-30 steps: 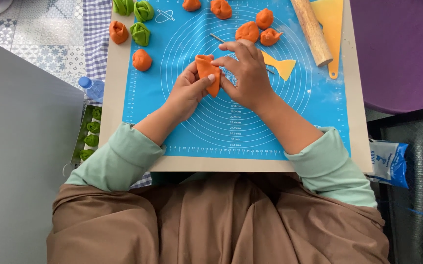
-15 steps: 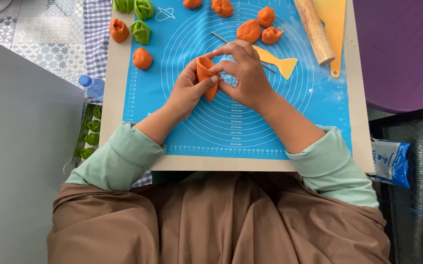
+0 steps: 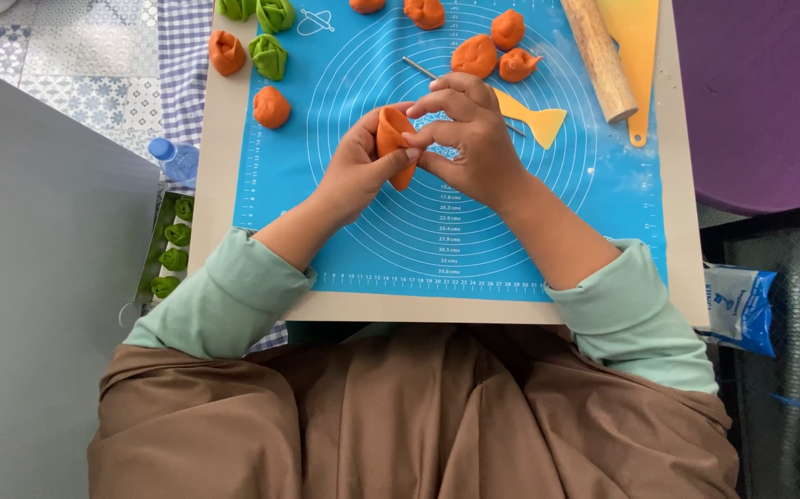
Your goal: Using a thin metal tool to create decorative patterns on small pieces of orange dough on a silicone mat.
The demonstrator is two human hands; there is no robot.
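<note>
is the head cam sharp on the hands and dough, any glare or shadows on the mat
Head view: left hand, right hand and orange dough piece are sharp, no motion blur; light is soft and even, with only faint shadow under the hands; blue mat shows no strong glare.

1. The orange dough piece (image 3: 393, 140) looks soft, matt and smooth, pinched between the left hand (image 3: 356, 171) and the right hand (image 3: 474, 148).
2. The blue mat (image 3: 437, 240) at frame centre looks like smooth, faintly sheeny silicone.
3. The rolling pin (image 3: 600, 57), upper right, is pale, matt wood.
4. The yellow scraper (image 3: 534, 118) beside it looks like smooth plastic.
5. The sleeves (image 3: 220, 300) are matt, pale green cloth.
6. The bottle (image 3: 176, 159) at left is clear, glossy plastic.
</note>
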